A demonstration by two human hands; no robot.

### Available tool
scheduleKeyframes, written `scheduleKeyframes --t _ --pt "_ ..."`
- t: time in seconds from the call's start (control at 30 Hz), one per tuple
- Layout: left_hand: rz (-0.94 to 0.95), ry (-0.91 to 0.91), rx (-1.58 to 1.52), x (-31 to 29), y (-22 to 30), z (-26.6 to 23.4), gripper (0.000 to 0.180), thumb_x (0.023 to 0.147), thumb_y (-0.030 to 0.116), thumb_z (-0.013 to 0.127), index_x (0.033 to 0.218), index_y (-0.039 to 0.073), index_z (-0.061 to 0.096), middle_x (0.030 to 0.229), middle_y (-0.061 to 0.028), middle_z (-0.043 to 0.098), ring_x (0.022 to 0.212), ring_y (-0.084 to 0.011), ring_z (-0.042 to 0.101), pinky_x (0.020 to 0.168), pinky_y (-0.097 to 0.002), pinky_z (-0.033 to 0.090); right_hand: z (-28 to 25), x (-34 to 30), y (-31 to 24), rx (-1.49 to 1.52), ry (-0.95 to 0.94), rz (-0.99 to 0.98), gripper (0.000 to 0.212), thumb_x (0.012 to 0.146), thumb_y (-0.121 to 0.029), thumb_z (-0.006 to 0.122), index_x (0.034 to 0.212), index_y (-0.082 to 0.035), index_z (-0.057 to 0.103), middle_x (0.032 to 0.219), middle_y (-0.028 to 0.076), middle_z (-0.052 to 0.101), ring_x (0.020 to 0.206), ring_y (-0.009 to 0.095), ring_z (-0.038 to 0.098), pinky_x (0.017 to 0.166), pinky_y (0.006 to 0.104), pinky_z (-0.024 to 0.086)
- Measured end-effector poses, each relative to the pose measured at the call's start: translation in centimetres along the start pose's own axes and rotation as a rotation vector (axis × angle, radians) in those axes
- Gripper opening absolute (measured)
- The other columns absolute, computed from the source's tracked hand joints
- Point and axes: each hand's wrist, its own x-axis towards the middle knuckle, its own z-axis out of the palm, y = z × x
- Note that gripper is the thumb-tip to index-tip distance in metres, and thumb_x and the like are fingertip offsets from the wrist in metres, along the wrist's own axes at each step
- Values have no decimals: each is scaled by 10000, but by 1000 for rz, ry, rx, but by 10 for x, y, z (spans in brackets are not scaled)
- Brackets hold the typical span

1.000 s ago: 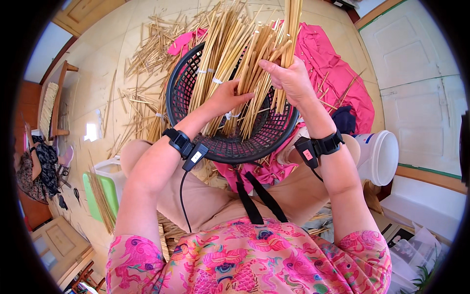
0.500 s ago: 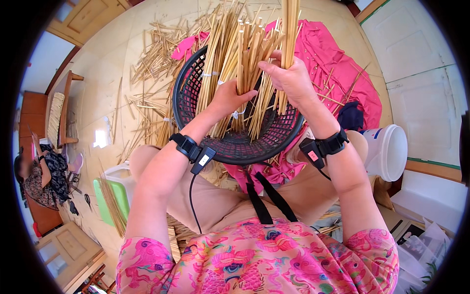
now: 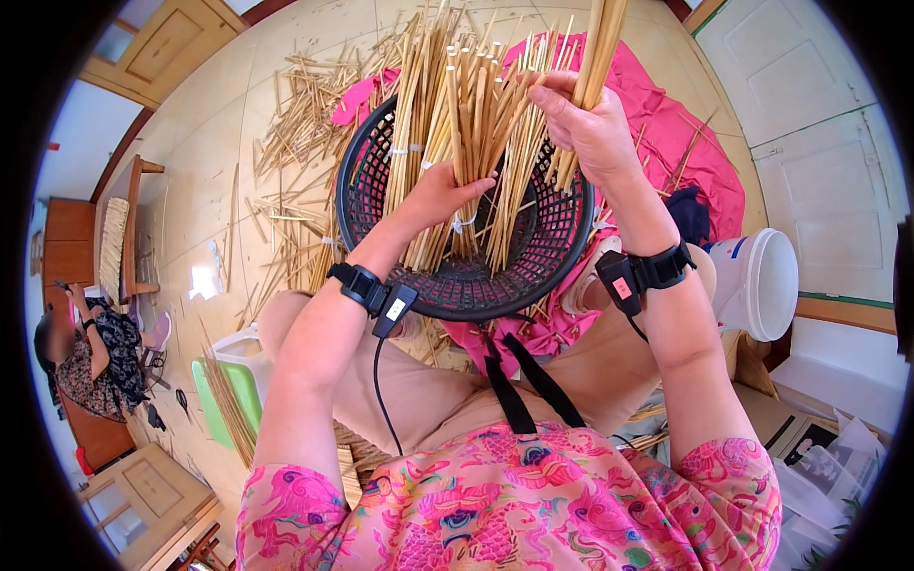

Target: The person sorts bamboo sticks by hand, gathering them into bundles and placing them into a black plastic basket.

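Note:
A black plastic basket (image 3: 466, 303) stands between my knees, with several upright bundles of straw stalks (image 3: 411, 124) inside, some bound with white ties. My left hand (image 3: 445, 195) is closed round a bundle of thicker stalks (image 3: 476, 114) in the middle of the basket. Their pale cut ends point up, and a white tie circles them below my hand. Above the basket's right side, my right hand (image 3: 592, 128) grips a bunch of long stalks (image 3: 600, 52) that tilts up to the right. Its fingertips are close to the tops of the middle bundle.
Loose stalks (image 3: 295, 124) litter the tiled floor at left. A pink cloth (image 3: 657, 124) spreads under and right of the basket. A white bucket (image 3: 766, 285) lies by my right knee, a green-and-white stool (image 3: 224, 390) by my left. Another person (image 3: 90, 352) sits far left.
My right hand has shifted right and slightly up with its bunch of stalks, which now leans more to the right. The left hand stays on the middle bundle.

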Motion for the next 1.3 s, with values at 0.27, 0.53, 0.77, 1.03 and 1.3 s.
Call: scheduleKeyframes --t 0.27,0.53,0.77,1.03,1.3 --pt "21 -84 33 -5 12 0 261 889 177 608 1078 -3 602 962 -43 657 850 -94 592 737 -242 478 4 -2 -3 -302 -13 -154 139 855 -114 645 942 -5 642 603 -72 465 471 0 343 415 180 237" --pt "65 -133 5 -3 9 3 234 891 160 598 1066 5 610 970 -48 656 912 -111 601 786 -261 482 8 -1 -22 -219 45 -256 149 803 -143 708 821 -1 663 681 -40 579 626 19 488 537 198 381" --pt "15 -155 -25 -6 10 5 202 881 152 606 1022 8 622 938 -49 653 911 -130 603 811 -285 479 27 7 -106 -113 127 -467 126 865 -185 629 874 -73 574 573 -87 377 447 11 321 389 178 227" --pt "71 -187 7 -3 10 15 212 875 176 622 1021 21 624 906 -22 646 860 -105 584 776 -276 474 30 -6 -164 63 345 -572 157 866 -202 625 945 -69 600 545 -110 308 423 7 264 391 177 222" --pt "163 -202 66 -5 3 8 304 862 232 635 1073 14 623 868 -67 652 778 -141 573 735 -302 466 24 -33 -60 -172 205 -76 152 823 -154 682 878 -27 620 583 -74 439 452 19 353 403 201 243"
